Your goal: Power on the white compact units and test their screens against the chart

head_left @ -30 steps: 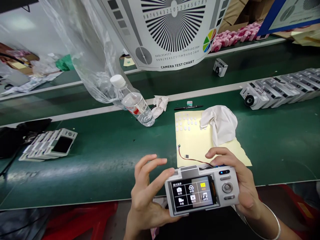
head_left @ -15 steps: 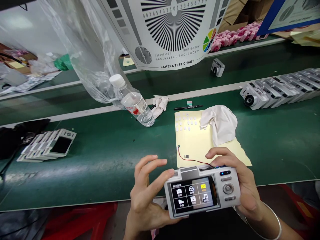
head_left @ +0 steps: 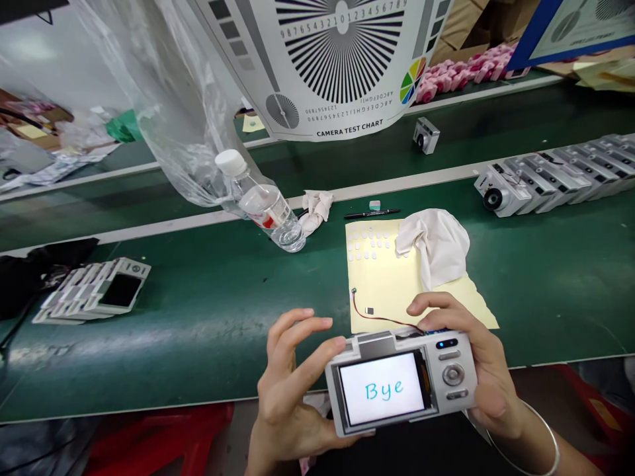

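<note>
Between my two hands a silver digital camera is held up, its back facing me. Its lit screen reads "Bye", and a small blue light glows above the buttons. My left hand pinches the camera's left end, thumb below and index finger on the top edge, other fingers raised. Around the right end wraps my right hand, thumb beside the buttons and index finger over the top. A thin red wire runs from the camera's top to a tiny part on the yellow sheet.
A white cloth lies on the sheet by rows of white stickers. Behind are a pen and a water bottle. Silver cameras line up at right and left. A camera test chart hangs ahead.
The camera's screen has switched from a menu of icons to a white page reading "Bye". Both hands keep practically the same hold.
</note>
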{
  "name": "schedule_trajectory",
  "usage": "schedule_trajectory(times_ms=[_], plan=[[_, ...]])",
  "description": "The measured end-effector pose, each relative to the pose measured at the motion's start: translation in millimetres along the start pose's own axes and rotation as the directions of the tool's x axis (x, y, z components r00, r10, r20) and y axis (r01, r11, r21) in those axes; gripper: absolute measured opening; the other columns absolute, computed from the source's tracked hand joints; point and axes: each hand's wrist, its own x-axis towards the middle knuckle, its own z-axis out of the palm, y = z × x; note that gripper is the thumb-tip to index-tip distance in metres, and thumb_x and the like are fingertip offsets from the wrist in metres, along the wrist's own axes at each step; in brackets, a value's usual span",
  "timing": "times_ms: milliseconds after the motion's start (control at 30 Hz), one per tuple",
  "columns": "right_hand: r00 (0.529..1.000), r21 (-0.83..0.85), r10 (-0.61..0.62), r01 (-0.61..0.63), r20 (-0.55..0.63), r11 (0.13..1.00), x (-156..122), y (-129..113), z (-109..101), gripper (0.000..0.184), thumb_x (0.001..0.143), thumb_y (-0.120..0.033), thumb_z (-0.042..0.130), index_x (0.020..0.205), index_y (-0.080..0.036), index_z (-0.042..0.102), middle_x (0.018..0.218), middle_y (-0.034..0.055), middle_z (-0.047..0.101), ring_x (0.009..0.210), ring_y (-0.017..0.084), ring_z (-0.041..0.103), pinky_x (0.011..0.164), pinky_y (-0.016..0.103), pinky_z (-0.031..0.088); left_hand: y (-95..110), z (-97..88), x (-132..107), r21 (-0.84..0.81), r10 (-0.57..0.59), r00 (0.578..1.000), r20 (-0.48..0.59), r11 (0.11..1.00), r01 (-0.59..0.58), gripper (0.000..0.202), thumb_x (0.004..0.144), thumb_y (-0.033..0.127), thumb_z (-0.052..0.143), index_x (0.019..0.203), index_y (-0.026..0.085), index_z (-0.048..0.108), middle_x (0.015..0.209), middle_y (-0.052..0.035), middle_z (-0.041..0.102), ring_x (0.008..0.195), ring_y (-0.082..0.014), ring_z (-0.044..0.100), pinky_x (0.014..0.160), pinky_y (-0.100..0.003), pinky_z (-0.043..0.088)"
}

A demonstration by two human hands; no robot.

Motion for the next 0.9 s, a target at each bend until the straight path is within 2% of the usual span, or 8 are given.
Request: schedule_trajectory(times_ms=[167,267,400,533,733,900], plan=[[1.000,-0.025,-0.014,0.014,0.003,1.000,1,-2,-2,0.052,0.079,-0.072,0.053,0.110,-0.032,0.063,0.106,0.0065,0.055,0.097,0.026,0.053,0.075,0.036,0.050,0,-1.1,0,0.006,-0.001,1.000,0.007,1.000,0.001,0.050,0.077,0.055,0.067,0.107,0.015,0.061,0.109,-0.0138,0.058,0.113,-0.0332,0.051,0.088,-0.049,0.050],[0.999,-0.073,-0.011,0.014,0.040,0.997,6,-1,-3,0.045,0.082,-0.064,0.057,0.111,-0.030,0.060,0.108,0.0071,0.055,0.099,0.026,0.055,0.080,0.038,0.050,-4,0.0,0,0.033,0.011,1.000,-0.012,0.999,-0.011,0.052,0.074,0.053,0.072,0.108,0.015,0.061,0.109,-0.0141,0.058,0.113,-0.0340,0.051,0.089,-0.049,0.050],[0.985,-0.159,0.136,-0.118,0.110,0.980,11,8,-4,0.047,0.081,-0.044,0.068,0.121,-0.030,0.048,0.116,0.0065,0.057,0.105,0.025,0.059,0.086,0.036,0.050,-12,6.4,1,0.186,0.066,0.998,-0.017,0.981,-0.062,0.045,0.072,0.035,0.077,0.110,0.016,0.060,0.108,-0.0136,0.060,0.111,-0.0329,0.052,0.089,-0.047,0.049],[0.957,-0.243,0.289,-0.276,0.017,0.930,10,18,-2,0.045,0.080,-0.027,0.067,0.119,-0.027,0.045,0.107,0.0058,0.062,0.090,0.022,0.064,0.073,0.031,0.052,-18,13.7,0,0.210,0.056,0.998,0.032,0.976,-0.062,0.047,0.076,0.036,0.073,0.116,0.017,0.057,0.108,-0.0140,0.060,0.110,-0.0327,0.052,0.089,-0.049,0.049],[0.942,-0.232,0.335,-0.323,0.011,0.918,11,22,0,0.044,0.079,-0.032,0.066,0.116,-0.025,0.043,0.096,0.0045,0.063,0.077,0.020,0.064,0.067,0.031,0.051,-22,16.7,-2,0.196,0.052,0.997,0.060,0.979,-0.063,0.049,0.075,0.039,0.073,0.113,0.012,0.058,0.108,-0.0164,0.059,0.109,-0.0342,0.053,0.089,-0.049,0.048],[0.933,-0.246,0.359,-0.345,0.014,0.906,13,21,-2,0.041,0.079,-0.033,0.063,0.113,-0.023,0.043,0.091,0.0044,0.062,0.072,0.019,0.062,0.063,0.031,0.050,-22,17.7,-1,0.208,0.037,0.997,0.065,0.977,-0.049,0.048,0.076,0.040,0.072,0.114,0.015,0.057,0.109,-0.0157,0.060,0.110,-0.0341,0.053,0.088,-0.049,0.049]])
